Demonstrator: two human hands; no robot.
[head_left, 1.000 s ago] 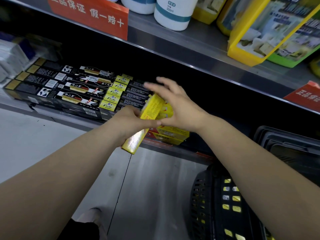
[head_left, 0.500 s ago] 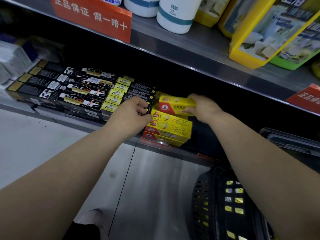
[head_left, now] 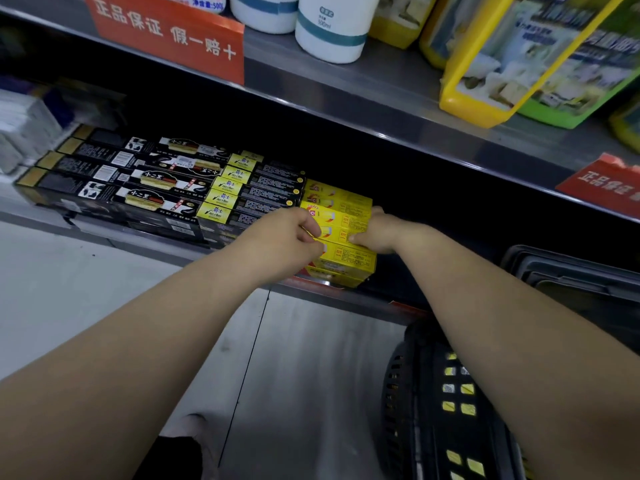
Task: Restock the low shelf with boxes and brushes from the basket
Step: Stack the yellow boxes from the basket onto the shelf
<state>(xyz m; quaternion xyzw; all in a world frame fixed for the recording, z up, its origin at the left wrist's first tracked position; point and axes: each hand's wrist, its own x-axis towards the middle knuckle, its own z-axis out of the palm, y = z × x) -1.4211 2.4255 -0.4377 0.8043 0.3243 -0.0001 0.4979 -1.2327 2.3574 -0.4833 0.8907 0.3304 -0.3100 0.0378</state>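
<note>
Left hand (head_left: 284, 237) and right hand (head_left: 379, 232) pinch the ends of a yellow box (head_left: 341, 233) on the yellow stack (head_left: 346, 268), low shelf (head_left: 121, 239), right of black boxes (head_left: 156, 188). I should square it flush before releasing.

Yellow boxes (head_left: 341, 216) lie stacked flat on the low shelf (head_left: 346, 300), just beside black boxes (head_left: 156, 188). The black basket (head_left: 401, 393) stands below.
</note>
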